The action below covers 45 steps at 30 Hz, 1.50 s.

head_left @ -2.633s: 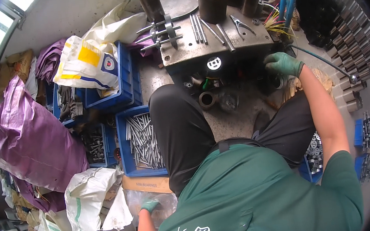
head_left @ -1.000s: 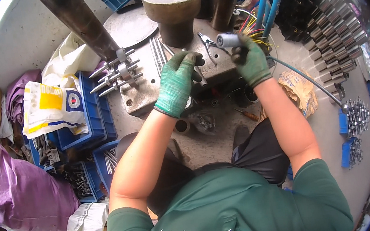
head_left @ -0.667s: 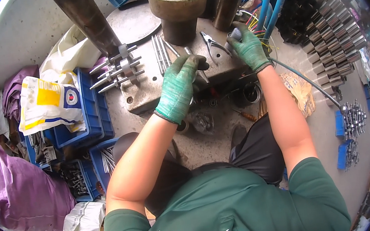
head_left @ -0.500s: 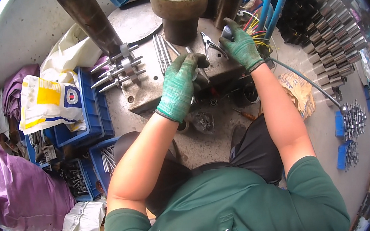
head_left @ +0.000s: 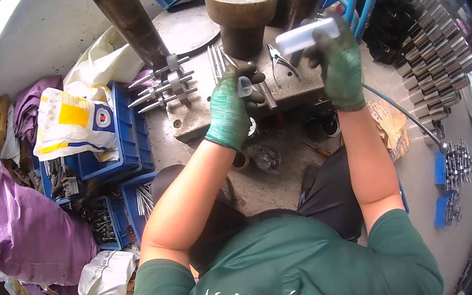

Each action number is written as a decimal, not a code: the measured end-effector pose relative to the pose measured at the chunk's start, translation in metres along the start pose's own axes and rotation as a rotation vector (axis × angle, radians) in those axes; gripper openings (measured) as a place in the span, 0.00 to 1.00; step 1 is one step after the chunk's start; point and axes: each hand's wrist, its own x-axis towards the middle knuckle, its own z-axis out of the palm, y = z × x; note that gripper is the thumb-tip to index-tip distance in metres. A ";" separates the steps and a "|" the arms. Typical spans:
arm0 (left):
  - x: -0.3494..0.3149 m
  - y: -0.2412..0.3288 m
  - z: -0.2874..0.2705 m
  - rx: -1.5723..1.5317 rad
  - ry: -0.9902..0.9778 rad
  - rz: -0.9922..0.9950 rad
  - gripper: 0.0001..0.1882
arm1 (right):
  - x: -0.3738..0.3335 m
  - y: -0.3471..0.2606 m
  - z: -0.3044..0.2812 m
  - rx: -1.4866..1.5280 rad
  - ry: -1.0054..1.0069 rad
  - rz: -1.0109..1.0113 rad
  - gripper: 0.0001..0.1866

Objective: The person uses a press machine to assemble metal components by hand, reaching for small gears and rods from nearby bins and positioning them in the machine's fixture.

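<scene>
Both my hands wear green knitted gloves with dark fingers. My left hand [head_left: 233,103] is closed around a small translucent white cap-like piece [head_left: 244,86], over the front of the metal block [head_left: 202,115]. A metal rod [head_left: 264,92] slants just beyond its fingers; I cannot tell whether they touch it. My right hand [head_left: 339,64] is raised at the block's right side and grips a translucent white bottle [head_left: 304,37], smeared by motion and tilted nearly level. Between the hands, pliers [head_left: 283,64] lie on the block. Several thin metal rods [head_left: 217,61] lie behind my left hand.
A thick metal cylinder [head_left: 242,2] stands on the block between two dark columns [head_left: 130,28]. Rods with collars [head_left: 167,88] sit at its left corner. Blue crates [head_left: 126,131] and a purple sack [head_left: 26,217] fill the left; stacked metal tubes [head_left: 436,46] stand right.
My right hand has lifted from beside the right column toward me, bringing the white bottle into fuller view. My left hand stays over the block's front. The whole view has shifted slightly.
</scene>
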 end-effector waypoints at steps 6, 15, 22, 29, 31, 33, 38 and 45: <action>0.004 -0.004 0.003 0.043 0.029 0.058 0.24 | -0.043 0.020 0.028 0.219 -0.178 0.302 0.25; 0.000 0.001 0.010 0.434 0.009 0.169 0.16 | -0.065 0.038 -0.003 -0.069 -0.339 0.200 0.23; -0.032 0.006 0.005 0.660 -0.189 0.135 0.23 | -0.081 0.069 -0.004 0.065 -0.293 0.260 0.25; -0.086 0.058 -0.028 0.684 0.028 0.161 0.18 | -0.077 0.015 0.021 0.181 -0.413 0.447 0.29; -0.093 0.119 -0.049 0.441 0.094 0.174 0.18 | -0.073 0.007 0.010 0.162 -0.401 0.388 0.29; -0.103 0.207 -0.092 0.006 0.291 0.423 0.17 | -0.070 0.006 -0.001 0.163 -0.406 0.358 0.29; -0.210 0.438 -0.213 -0.602 0.681 1.241 0.40 | -0.065 -0.006 -0.006 0.173 -0.347 0.423 0.28; -0.197 0.382 -0.278 -0.475 0.783 1.103 0.29 | -0.050 0.019 -0.034 0.289 -0.248 0.230 0.32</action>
